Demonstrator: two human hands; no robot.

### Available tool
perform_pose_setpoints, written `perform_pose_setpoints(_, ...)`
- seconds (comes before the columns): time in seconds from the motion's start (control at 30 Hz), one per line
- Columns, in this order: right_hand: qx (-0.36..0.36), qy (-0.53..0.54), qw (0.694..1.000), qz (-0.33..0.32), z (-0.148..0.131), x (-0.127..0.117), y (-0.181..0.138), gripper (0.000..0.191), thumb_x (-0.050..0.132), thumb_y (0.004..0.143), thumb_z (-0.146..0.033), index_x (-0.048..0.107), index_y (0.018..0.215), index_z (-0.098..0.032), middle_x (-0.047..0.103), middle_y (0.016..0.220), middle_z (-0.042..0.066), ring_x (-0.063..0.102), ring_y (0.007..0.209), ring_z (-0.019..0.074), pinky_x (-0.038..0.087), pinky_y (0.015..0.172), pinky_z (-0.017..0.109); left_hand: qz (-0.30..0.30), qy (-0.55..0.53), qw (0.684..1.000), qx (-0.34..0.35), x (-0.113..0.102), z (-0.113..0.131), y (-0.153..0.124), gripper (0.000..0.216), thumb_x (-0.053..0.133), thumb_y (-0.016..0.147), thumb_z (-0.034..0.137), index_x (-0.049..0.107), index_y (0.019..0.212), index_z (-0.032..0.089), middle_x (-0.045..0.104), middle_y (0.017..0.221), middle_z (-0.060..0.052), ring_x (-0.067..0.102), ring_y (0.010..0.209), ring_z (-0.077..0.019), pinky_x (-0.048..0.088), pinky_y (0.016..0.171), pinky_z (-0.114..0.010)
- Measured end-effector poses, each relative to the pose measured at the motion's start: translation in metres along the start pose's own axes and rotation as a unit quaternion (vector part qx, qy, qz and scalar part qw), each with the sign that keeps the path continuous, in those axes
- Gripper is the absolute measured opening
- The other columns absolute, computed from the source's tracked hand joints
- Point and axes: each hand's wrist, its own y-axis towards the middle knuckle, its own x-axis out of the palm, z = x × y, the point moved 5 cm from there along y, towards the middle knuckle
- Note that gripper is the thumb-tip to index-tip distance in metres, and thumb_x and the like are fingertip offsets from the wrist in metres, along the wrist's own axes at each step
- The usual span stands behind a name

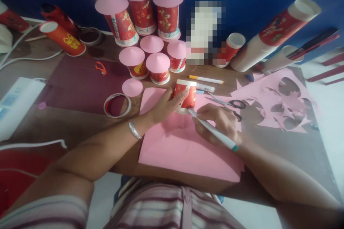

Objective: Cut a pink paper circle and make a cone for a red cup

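Brown desk (286, 159) spans the view. Stack of pink paper sheets (204, 157) lies on it, directly in front of the person; pink cut-out sheet (268, 96), full of holes, sits to the right. Tall red-and-white paper tube (279, 32) leans at back right. Three larger red cylinders (168, 19) with pink cone roofs stand upright at the back; four smaller red cylinders (160, 77), also cone-roofed, cluster in front of them.

Left hand (166, 105): grip wrapped around a red paper cup (191, 96), thumb across its near side. Cup is held over the pink stack, slightly tilted. Right hand (217, 120): grip pinching a white marker (219, 136) with a green end, tip at the cup's lower white band; can't tell if it's touching.

Scissors (224, 103) lie just beyond the right hand, blades apart. Tape roll (116, 116) lies flat on the desk left of the stack, small pink cone (132, 87) near it. Orange-capped pen (206, 79) lies behind the cup. Silver bangle (134, 130) on left wrist.
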Motion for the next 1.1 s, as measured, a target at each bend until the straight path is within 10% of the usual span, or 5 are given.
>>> perform_pose_setpoints(1.1, 0.004, -0.023, 1.0, -0.004, -0.0004, -0.0033, 0.0014, 0.019, 0.068, 0.093, -0.012, 0.056, 0.1, -0.026, 0.073, 0.079, -0.001, 0.074, 0.066, 0.0153, 0.06, 0.055, 0.026, 0.02, 0.073, 0.997, 0.025, -0.0008, 0.008, 0.0007, 0.038, 0.052, 0.106, 0.049, 0.051, 0.08, 0.021, 0.043, 0.069, 0.001, 0.046, 0.061, -0.013, 0.056, 0.063, -0.03)
